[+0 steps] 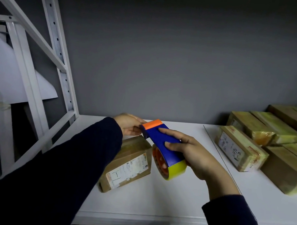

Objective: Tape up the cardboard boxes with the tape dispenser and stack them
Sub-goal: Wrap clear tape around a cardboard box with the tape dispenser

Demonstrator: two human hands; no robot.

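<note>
- Head view: the tape dispenser [161, 140] was held in the air above the white shelf [179, 201], over the far end of 1 cardboard box [129, 164] that lay flat on that shelf.
- The right hand [196, 156] was gripped round the dispenser's blue body, with 2 digits pressed on its top face, just above the yellow tape roll [174, 170].
- The left hand [129, 125] was closed on the dispenser's nose, beside the orange cutter end [153, 123]. Whether a loose end of tape was pinched there could not be told.
- The dispenser was judged to be light, rigid plastic, best held by the blue body as shown. The cutter edge was to be kept away from fingertips.
- The tape was judged thin and sticky, and likely to fold onto itself. It was best drawn out by its free end and kept taut.
- The box was judged light, stiff along its edges and softer across the top. Its label and any taped faces were expected to be slick, so a hold on 2 opposite sides was advised for stacking.
- More taped boxes [241, 149] were grouped on the right of the shelf, well apart from the hands.
</note>
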